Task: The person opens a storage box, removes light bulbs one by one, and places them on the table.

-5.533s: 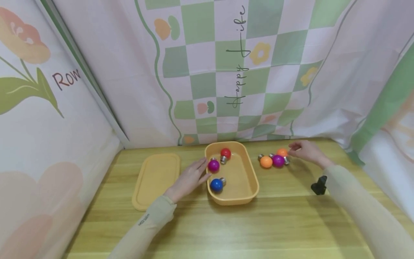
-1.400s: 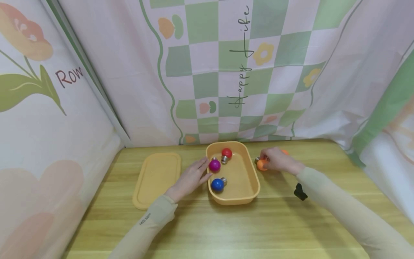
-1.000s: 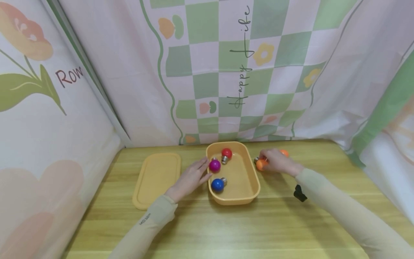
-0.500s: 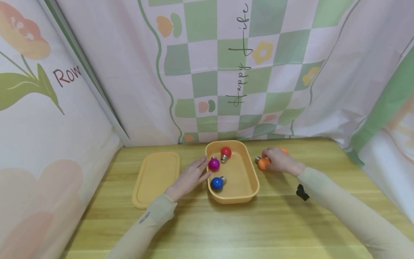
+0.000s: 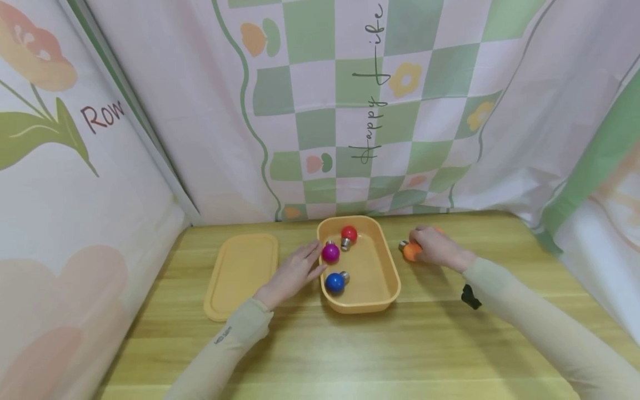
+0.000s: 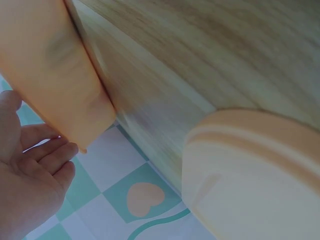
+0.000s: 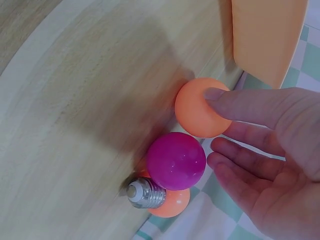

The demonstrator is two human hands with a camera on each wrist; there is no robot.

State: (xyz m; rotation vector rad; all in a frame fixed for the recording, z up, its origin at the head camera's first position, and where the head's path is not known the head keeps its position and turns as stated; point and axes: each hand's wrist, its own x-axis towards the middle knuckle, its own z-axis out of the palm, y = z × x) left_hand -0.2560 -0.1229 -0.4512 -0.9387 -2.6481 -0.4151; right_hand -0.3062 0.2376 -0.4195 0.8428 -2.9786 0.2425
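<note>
My right hand [image 5: 438, 248] pinches an orange light bulb [image 7: 192, 110] on the wooden table, its metal base [image 5: 403, 245] pointing to the container. In the right wrist view the thumb presses on the globe and a finger lies behind it. A purple bulb [image 7: 176, 159] sits close beside, with a second orange bulb [image 7: 173, 204] beyond; the hand mostly hides both in the head view. My left hand [image 5: 294, 273] rests at the left rim of a yellow container [image 5: 369, 278], fingers loosely extended. Inside lie a red bulb [image 5: 349, 234], a purple bulb [image 5: 330, 254] and a blue bulb [image 5: 335, 283].
A flat yellow lid [image 5: 242, 278] lies on the table [image 5: 320, 355], left of the container. Below the right forearm is a small black object [image 5: 470, 297]. A checked curtain [image 5: 360, 122] hangs along the back edge.
Since the earliest frame my right hand has come left from the rear orange bulb to the front one. In the last second it has slid slightly right with that bulb. The left hand stays put.
</note>
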